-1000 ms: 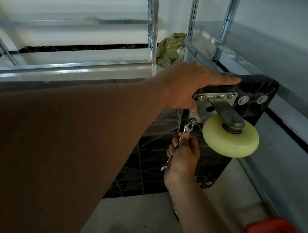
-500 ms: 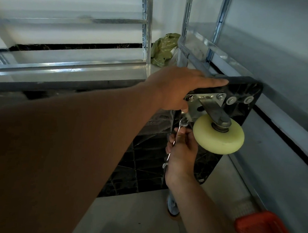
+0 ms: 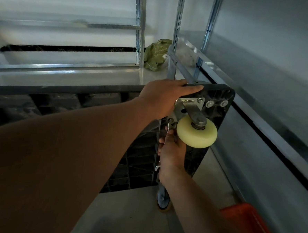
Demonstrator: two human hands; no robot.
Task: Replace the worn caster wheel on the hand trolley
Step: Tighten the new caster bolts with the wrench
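Caster wheel (image 3: 197, 132), pale yellow, is seen bolted by its metal bracket (image 3: 190, 105) near the upper corner of the trolley deck (image 3: 220, 109), which is stood on edge. A wrench (image 3: 167, 135) is gripped in the right hand (image 3: 172, 151) at the bracket's lower bolt. The deck's top edge is held by the left hand (image 3: 167, 97), fingers laid along it. Metal shelving (image 3: 140, 34) stands behind.

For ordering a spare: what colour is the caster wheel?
Pale yellow wheel, clearest in the head view.
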